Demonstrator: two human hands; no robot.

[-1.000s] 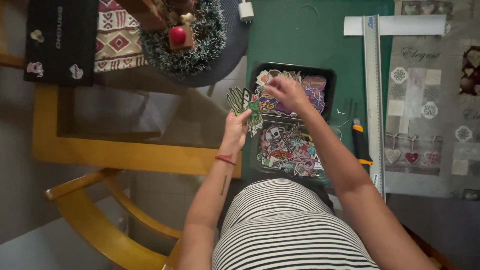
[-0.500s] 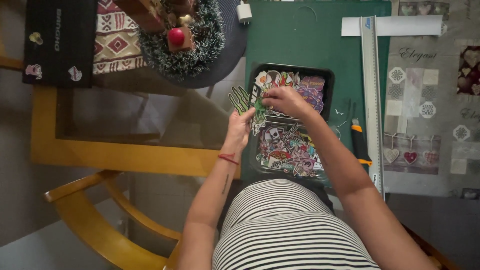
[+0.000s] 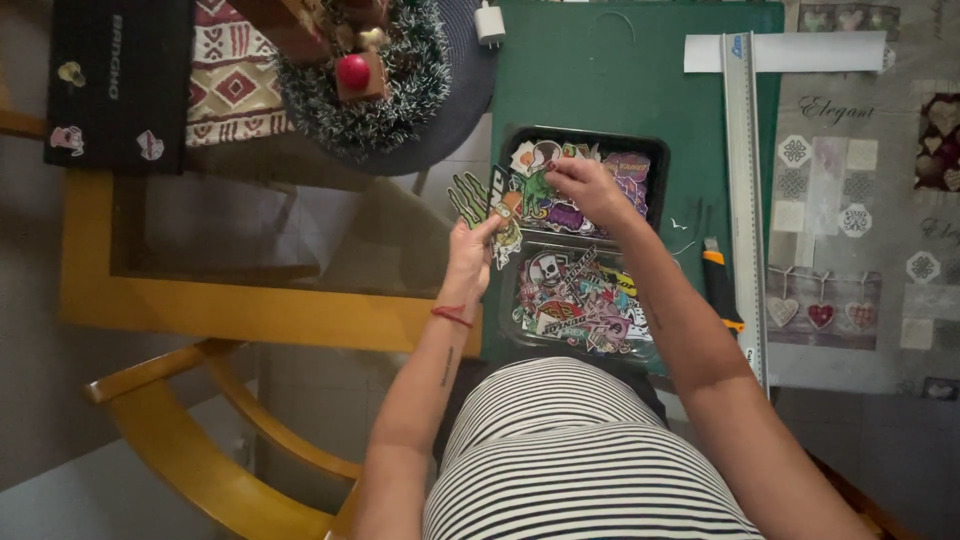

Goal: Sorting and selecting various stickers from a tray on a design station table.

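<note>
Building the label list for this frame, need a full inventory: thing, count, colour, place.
sticker tray: 1, black, on the green mat, full of mixed-colour stickers
held stickers: a small fan, green and multicolour, in the left hand
cutting mat: 1, green, on the table
metal ruler: 1, silver, along the mat's right edge
utility knife: 1, orange and black, beside the ruler
paper strip: 1, white, top right
tinsel wreath: 1, green-white with a red ball, top centre
charger plug: 1, white, top edge
chair: 1, yellow wood, bottom left
left hand: holds stickers
right hand: pinches a sticker over the tray
</note>
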